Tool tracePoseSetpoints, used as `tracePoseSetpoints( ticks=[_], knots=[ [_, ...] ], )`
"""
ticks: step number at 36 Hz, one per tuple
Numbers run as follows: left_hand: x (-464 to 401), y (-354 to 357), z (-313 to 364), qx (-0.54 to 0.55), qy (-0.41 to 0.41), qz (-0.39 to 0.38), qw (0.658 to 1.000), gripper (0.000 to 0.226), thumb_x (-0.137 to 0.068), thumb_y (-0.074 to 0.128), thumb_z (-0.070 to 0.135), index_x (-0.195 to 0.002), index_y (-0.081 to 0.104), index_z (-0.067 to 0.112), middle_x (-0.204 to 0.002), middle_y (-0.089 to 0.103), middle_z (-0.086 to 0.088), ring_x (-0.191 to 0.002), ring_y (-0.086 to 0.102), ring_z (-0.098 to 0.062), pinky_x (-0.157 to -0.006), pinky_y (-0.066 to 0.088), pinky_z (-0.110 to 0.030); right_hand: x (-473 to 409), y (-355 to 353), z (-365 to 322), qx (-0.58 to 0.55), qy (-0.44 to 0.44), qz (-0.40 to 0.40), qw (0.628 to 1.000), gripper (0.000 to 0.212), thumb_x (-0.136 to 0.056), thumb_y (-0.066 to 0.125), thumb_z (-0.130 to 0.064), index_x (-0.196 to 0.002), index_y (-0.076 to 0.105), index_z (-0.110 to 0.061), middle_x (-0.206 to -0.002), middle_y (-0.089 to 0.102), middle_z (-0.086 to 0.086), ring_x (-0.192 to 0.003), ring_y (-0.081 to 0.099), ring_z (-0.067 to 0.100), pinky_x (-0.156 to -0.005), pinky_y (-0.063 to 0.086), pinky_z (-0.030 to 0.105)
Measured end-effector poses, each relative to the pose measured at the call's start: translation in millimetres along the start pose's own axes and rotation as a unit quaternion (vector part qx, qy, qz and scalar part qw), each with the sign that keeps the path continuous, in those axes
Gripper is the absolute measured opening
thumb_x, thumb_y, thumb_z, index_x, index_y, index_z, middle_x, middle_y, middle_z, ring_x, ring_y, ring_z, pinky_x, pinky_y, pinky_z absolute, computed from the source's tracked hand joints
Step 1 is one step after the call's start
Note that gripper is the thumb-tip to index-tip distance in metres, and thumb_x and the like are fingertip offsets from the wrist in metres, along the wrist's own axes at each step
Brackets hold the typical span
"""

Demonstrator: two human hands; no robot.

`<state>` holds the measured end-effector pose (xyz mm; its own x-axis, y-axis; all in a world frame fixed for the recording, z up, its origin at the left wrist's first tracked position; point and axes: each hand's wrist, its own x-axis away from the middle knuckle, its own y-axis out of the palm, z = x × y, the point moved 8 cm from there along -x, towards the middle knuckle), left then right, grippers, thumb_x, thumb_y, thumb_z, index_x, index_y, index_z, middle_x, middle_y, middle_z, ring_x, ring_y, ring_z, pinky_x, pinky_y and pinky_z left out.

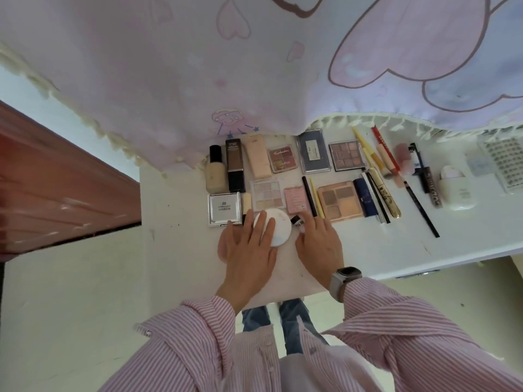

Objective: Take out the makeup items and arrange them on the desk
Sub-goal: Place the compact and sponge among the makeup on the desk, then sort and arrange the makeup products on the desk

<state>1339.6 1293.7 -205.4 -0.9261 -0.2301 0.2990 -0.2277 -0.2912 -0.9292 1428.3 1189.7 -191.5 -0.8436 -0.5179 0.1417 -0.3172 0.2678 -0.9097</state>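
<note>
Head camera, looking down: a person in a pink striped shirt leans over a white desk (181,250) where makeup lies in rows. The left hand (249,250) lies flat with straight fingers on a round white compact (278,226), covering its near-left part. The right hand (318,241), a watch (343,278) on its wrist, has its fingers curled round a small black-capped item (297,221) just right of the compact; what that item is cannot be told.

Just beyond the left hand's fingertips sit a silver square compact (225,209), a slim beige stick (246,203) and a pale highlighter palette (267,195). Farther out stand a foundation bottle (215,171), a brown-and-black tube (235,165) and a peach tube (257,159).

Beyond the right hand lie a pink palette (295,199), a black pencil (310,196) and a peach eyeshadow palette (341,200). Well off to its right stretch mascaras and pencils, then a white rounded case (457,190). A pink printed cloth (254,66) hangs over the desk's far edge.
</note>
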Motion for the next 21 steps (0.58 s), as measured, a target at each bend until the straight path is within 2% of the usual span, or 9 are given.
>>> tracePoseSetpoints(
  ticks=[3,6,8,10,11,13,16,19,21],
  knots=[
    [1.8,-22.0,-0.4,0.009,-0.014,0.034,0.999,0.051,-0.088,0.031,0.04,-0.126,0.053,0.014,-0.137,0.049,-0.009,-0.133,0.034,-0.032,-0.103,0.029,-0.06,2.0,-17.8,-0.9,-0.152,0.047,-0.012,0.987,0.047,-0.091,0.048,-0.011,-0.136,0.037,-0.013,-0.117,0.054,0.003,-0.106,0.05,0.019,-0.09,0.042,0.027],
    [7.7,-46.2,-5.6,0.106,-0.032,0.085,0.99,0.051,-0.087,0.033,0.043,-0.125,0.052,0.016,-0.137,0.047,-0.006,-0.134,0.034,-0.029,-0.108,0.031,-0.049,-2.4,-39.6,-7.8,-0.319,0.086,-0.016,0.944,0.048,-0.088,0.054,-0.005,-0.132,0.039,-0.017,-0.104,0.057,-0.003,-0.085,0.057,0.013,-0.076,0.048,0.019],
    [13.0,-65.5,-11.2,0.208,-0.042,0.122,0.97,0.048,-0.09,0.038,0.043,-0.129,0.048,0.017,-0.14,0.042,-0.002,-0.134,0.03,-0.02,-0.111,0.026,-0.035,-10.0,-56.6,-17.3,-0.363,0.094,-0.022,0.927,0.036,-0.086,0.057,-0.006,-0.119,0.048,-0.018,-0.097,0.059,0.002,-0.072,0.058,0.012,-0.069,0.052,0.024],
    [14.8,-80.7,-12.3,0.274,-0.042,0.134,0.952,0.045,-0.092,0.05,0.036,-0.133,0.043,0.018,-0.139,0.039,0.002,-0.129,0.031,-0.012,-0.107,0.023,-0.021,-16.7,-71.8,-31.0,-0.394,0.092,-0.047,0.913,0.023,-0.087,0.059,-0.01,-0.109,0.054,-0.015,-0.089,0.064,0.004,-0.068,0.061,0.011,-0.065,0.052,0.023],
    [15.8,-89.2,-12.9,0.291,-0.041,0.141,0.945,0.047,-0.091,0.054,0.033,-0.134,0.041,0.019,-0.138,0.039,0.004,-0.127,0.033,-0.01,-0.104,0.024,-0.018,-19.9,-80.1,-41.5,-0.401,0.078,-0.06,0.911,0.018,-0.088,0.058,-0.012,-0.106,0.056,-0.014,-0.083,0.065,0.003,-0.065,0.061,0.008,-0.062,0.05,0.02],
    [16.6,-105.3,-14.6,0.31,-0.044,0.153,0.937,0.05,-0.09,0.055,0.035,-0.135,0.039,0.024,-0.133,0.041,0.009,-0.122,0.038,-0.007,-0.1,0.029,-0.018,-23.6,-94.5,-63.6,-0.39,0.042,-0.087,0.916,0.012,-0.089,0.058,-0.016,-0.1,0.059,-0.012,-0.073,0.066,0.0,-0.058,0.059,0.003,-0.062,0.047,0.021],
    [19.3,-130.5,-21.8,0.315,-0.062,0.175,0.931,0.041,-0.09,0.053,0.039,-0.13,0.044,0.033,-0.115,0.046,0.02,-0.104,0.044,0.002,-0.093,0.038,-0.019,-27.6,-111.1,-93.9,-0.365,-0.004,-0.107,0.925,0.006,-0.087,0.061,-0.022,-0.086,0.062,-0.016,-0.068,0.066,0.0,-0.059,0.058,0.01,-0.065,0.049,0.029],
    [31.5,-166.5,-24.5,0.301,-0.033,0.25,0.92,0.022,-0.088,0.06,0.028,-0.11,0.057,0.024,-0.096,0.055,0.012,-0.084,0.048,-0.004,-0.075,0.042,-0.021,-32.2,-129.1,-117.2,-0.349,-0.037,-0.093,0.932,0.016,-0.086,0.062,-0.027,-0.071,0.059,-0.024,-0.061,0.06,-0.008,-0.057,0.053,0.003,-0.062,0.044,0.021],
    [41.5,-190.4,-23.6,0.224,0.004,0.326,0.919,0.019,-0.083,0.063,0.024,-0.101,0.058,0.022,-0.088,0.06,0.005,-0.078,0.05,-0.008,-0.065,0.041,-0.017,-36.5,-140.8,-129.3,-0.37,-0.048,-0.081,0.924,0.023,-0.089,0.058,-0.028,-0.067,0.057,-0.022,-0.05,0.05,-0.013,-0.046,0.043,-0.001,-0.053,0.036,0.016]
  ],
)
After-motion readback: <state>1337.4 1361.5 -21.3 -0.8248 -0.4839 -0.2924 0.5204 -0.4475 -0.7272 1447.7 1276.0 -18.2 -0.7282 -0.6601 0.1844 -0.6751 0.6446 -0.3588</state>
